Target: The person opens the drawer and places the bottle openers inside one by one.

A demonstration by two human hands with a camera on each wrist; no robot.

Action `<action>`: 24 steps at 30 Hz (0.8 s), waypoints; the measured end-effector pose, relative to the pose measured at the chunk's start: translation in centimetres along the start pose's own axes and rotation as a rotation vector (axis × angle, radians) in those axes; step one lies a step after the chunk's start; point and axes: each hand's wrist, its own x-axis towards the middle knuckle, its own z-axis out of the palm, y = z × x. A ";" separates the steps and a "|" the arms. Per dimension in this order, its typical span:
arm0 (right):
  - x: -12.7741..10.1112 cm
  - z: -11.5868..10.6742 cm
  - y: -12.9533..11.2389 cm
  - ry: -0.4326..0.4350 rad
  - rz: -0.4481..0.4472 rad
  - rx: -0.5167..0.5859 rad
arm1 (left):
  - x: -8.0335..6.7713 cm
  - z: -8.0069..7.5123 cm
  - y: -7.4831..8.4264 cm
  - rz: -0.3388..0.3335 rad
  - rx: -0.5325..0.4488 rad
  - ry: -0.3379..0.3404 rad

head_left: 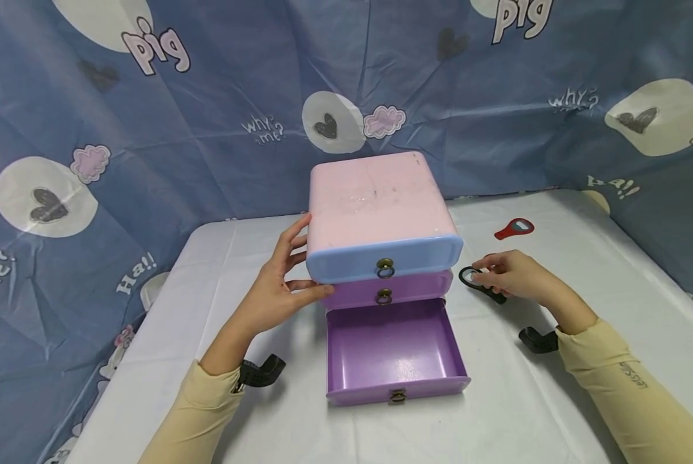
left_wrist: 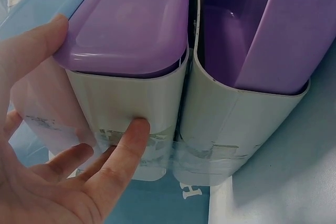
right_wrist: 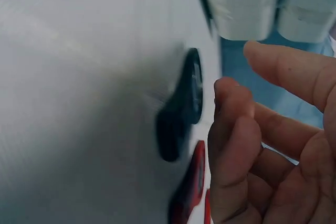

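The left hand (head_left: 277, 287) lies flat-fingered against the left side of the drawer chest (head_left: 381, 219), thumb touching the front edge of the middle drawer (head_left: 388, 291) and nothing gripped; the left wrist view shows straight fingers (left_wrist: 123, 148) pressed on its pale side wall. The right hand (head_left: 511, 274) hovers over the black magnifier (head_left: 478, 282), which lies on the table just right of the chest; its fingers are loosely bent above it, and in the right wrist view they stand apart from it, so it holds nothing. The bottom drawer (head_left: 394, 351) is pulled out (its purple inside bare), the blue-fronted top drawer (head_left: 384, 258) closed. A red magnifier (head_left: 514, 228) lies farther back. All rests on a white tablecloth (head_left: 219, 258), ringed by a blue printed curtain (head_left: 149, 116).
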 end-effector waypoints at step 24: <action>0.8 0.6 0.8 0.084 0.008 -0.213 | 0.0 0.0 0.0 -0.007 0.022 -0.001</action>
